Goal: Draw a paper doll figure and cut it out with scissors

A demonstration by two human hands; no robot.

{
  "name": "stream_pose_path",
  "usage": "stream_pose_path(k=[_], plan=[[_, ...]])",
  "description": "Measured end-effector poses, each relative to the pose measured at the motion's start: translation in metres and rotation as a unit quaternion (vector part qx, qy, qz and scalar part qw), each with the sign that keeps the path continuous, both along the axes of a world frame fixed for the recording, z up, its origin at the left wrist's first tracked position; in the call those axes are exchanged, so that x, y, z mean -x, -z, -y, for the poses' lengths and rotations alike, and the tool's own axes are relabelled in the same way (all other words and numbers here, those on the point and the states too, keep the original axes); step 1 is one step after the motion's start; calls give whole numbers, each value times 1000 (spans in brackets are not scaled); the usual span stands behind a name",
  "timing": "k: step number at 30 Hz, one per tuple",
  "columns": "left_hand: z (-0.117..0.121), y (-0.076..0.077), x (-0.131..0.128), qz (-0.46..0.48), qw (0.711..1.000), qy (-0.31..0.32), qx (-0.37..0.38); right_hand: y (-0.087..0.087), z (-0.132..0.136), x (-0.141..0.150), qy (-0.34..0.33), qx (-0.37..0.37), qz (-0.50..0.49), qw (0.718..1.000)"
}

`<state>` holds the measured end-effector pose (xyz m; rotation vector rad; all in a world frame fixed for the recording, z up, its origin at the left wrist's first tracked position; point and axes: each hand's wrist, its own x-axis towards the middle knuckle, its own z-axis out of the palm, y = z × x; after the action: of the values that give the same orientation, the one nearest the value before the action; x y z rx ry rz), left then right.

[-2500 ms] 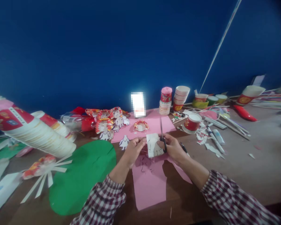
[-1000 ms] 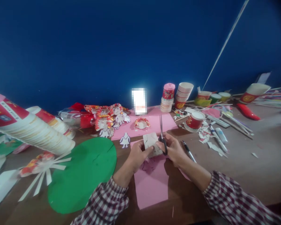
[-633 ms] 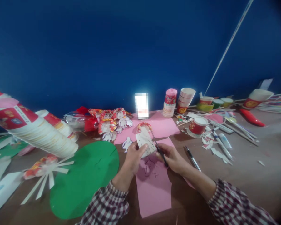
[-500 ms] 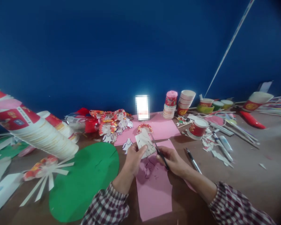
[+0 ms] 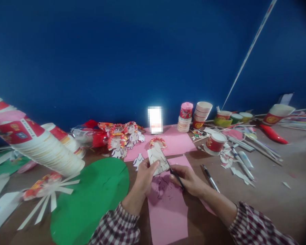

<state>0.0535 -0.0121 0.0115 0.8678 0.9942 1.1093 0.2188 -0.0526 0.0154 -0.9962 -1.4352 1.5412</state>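
Note:
A white piece of paper (image 5: 157, 160) with dark drawn outlines is pinched in my left hand (image 5: 145, 175), thumb on top. My right hand (image 5: 186, 178) is closed round the dark handles of a pair of scissors (image 5: 177, 177). The blades point up and left and lie at the paper's right edge; how far they are apart I cannot make out. Beneath both hands lies a pink sheet (image 5: 167, 217) with dark pen lines. Just beyond my left hand rests a cut-out paper figure (image 5: 138, 161), and behind the paper is a red-and-yellow braided ring (image 5: 157, 142).
Leaning paper cup stacks (image 5: 53, 151) stand at left beside a green oval sheet (image 5: 91, 200). Doll-like paper figures (image 5: 118, 137) gather at the back. To the right are a pen (image 5: 211, 178), a red paper cup (image 5: 216, 142), paper scraps (image 5: 226, 157) and a glue tube (image 5: 245, 160).
The scissors have swung from upright to leaning left, against the paper's edge. My left hand has shifted its grip, thumb now on top, and the paper has tilted. The view has shifted slightly.

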Motion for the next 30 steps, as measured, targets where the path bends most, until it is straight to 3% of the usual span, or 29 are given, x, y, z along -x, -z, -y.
stream_pose_path(k=[9, 30], plan=[[1, -6, -1, -5, 1000, -8, 11, 0, 1, -1, 0, 8, -2, 1000], [0, 0, 1, -9, 1000, -3, -7, -3, 1, -1, -4, 34, -12, 999]])
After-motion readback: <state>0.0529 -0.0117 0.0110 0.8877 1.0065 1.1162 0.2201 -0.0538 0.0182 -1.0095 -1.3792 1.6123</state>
